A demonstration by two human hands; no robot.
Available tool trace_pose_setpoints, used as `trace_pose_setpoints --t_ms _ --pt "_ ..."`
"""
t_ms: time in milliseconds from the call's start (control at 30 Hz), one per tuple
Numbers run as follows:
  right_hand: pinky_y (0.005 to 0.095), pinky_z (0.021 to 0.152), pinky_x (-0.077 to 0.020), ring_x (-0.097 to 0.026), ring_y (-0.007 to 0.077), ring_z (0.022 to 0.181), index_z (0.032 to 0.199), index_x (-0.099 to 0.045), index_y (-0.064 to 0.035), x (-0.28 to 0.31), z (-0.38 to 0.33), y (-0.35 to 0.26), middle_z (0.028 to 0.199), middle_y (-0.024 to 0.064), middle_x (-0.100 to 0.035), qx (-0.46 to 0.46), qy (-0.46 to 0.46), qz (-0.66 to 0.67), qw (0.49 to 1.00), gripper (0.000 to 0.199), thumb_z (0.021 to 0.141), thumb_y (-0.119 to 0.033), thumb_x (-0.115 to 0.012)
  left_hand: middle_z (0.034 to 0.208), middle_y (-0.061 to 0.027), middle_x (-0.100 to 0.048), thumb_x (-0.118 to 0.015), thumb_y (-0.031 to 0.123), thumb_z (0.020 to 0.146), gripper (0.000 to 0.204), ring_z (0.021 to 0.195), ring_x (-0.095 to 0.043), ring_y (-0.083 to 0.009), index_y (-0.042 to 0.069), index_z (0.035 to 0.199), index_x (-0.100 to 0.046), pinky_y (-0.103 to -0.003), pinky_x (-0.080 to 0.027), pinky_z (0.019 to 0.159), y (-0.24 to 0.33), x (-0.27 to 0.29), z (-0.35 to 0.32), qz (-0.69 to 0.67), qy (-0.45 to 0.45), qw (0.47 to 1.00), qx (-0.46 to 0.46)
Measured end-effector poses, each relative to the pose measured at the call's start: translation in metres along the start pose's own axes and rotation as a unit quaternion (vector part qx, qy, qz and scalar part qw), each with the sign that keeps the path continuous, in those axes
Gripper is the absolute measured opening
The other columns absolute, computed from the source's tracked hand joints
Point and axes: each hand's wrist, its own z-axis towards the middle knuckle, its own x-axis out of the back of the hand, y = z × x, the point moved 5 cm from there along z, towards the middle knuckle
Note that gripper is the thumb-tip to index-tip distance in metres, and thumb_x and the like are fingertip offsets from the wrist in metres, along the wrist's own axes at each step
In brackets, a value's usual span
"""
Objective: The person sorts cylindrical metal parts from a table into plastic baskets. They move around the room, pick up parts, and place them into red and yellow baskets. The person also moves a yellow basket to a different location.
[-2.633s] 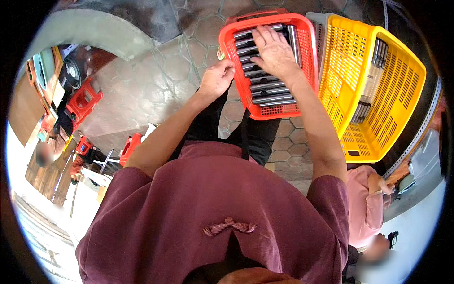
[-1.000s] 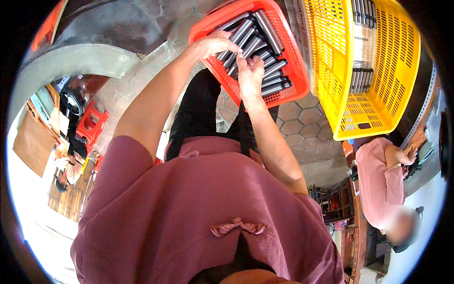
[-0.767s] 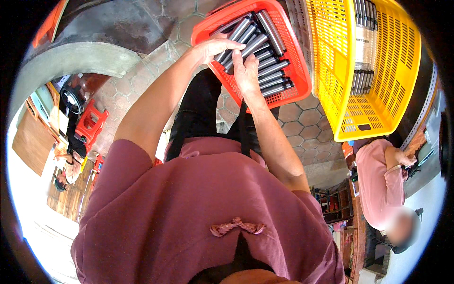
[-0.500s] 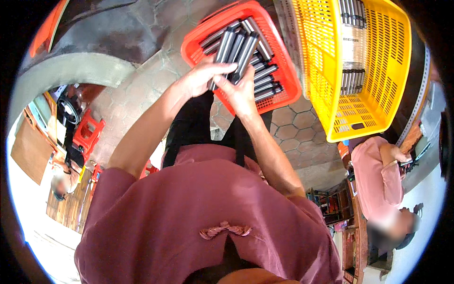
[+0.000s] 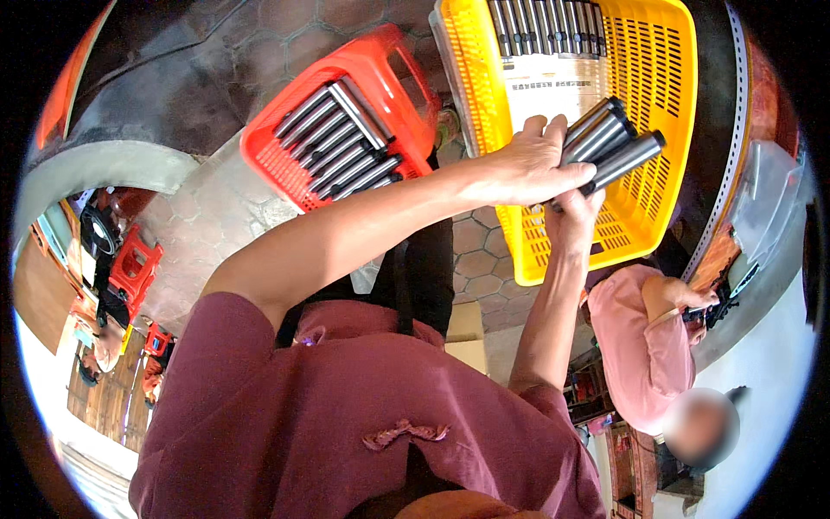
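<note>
Both my hands hold a bundle of shiny metal tubes [image 5: 624, 163] with black ends above the yellow plastic basket [image 5: 667, 43]. My left hand [image 5: 534, 166] is closed over the bundle from the left, thumb across the near ends. My right hand [image 5: 577, 212] grips the same bundle from below, partly hidden behind the left thumb. A row of similar tubes [image 5: 546, 28] lines the basket's far end, beside a pale sheet [image 5: 553, 86]. To the left, a red plastic basket [image 5: 259, 156] holds more loose metal tubes [image 5: 322, 145], lying slanted.
Behind the yellow basket's right side runs a perforated metal edge [image 5: 737, 130]. A co-worker in a pink shirt [image 5: 640, 346] is at the right. Red stools [image 5: 134, 268] stand at the left on the tiled floor, and a cardboard box [image 5: 467, 337] sits close to my legs.
My hands have carried the tubes rightward from over the red basket to over the yellow one. The view has shifted, so both baskets appear farther left.
</note>
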Motion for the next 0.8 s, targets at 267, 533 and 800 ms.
trace_pose_setpoints --t_ms 267,533,800 --pt "0.0318 0.078 -0.0553 -0.065 0.0186 0.090 0.120 -0.054 0.0001 0.085 0.104 0.133 0.101 0.0081 -0.065 -0.190 -0.050 0.137 0.971 0.048 0.074 -0.002 -0.065 0.127 -0.0323 -0.043 -0.059 0.032 0.086 0.066 0.117 -0.049 -0.0433 -0.013 0.130 -0.036 -0.051 -0.041 0.102 -0.018 -0.009 0.034 0.290 0.089 0.952 -0.040" --pt "0.0462 0.083 -0.0499 -0.059 0.0426 0.100 0.129 -0.040 0.0004 0.042 0.170 0.202 0.107 0.0250 -0.059 -0.055 -0.048 -0.586 0.807 0.076 0.069 -0.027 -0.076 0.114 -0.0118 -0.057 -0.065 0.013 0.078 0.030 0.115 -0.054 -0.0258 0.002 0.105 -0.062 -0.048 -0.036 0.102 -0.008 -0.022 -0.038 0.287 0.070 0.932 -0.212" --pt "0.0496 0.088 -0.0466 -0.050 0.0436 0.108 0.136 -0.032 0.0020 0.027 0.154 0.214 0.120 0.0259 -0.044 0.075 0.006 -0.599 0.797 0.085 0.074 -0.037 -0.075 0.114 -0.0139 -0.060 -0.069 0.006 0.072 0.032 0.108 -0.060 -0.0286 -0.001 0.103 -0.064 -0.048 -0.041 0.098 -0.005 -0.029 -0.082 0.185 0.068 0.961 -0.192"
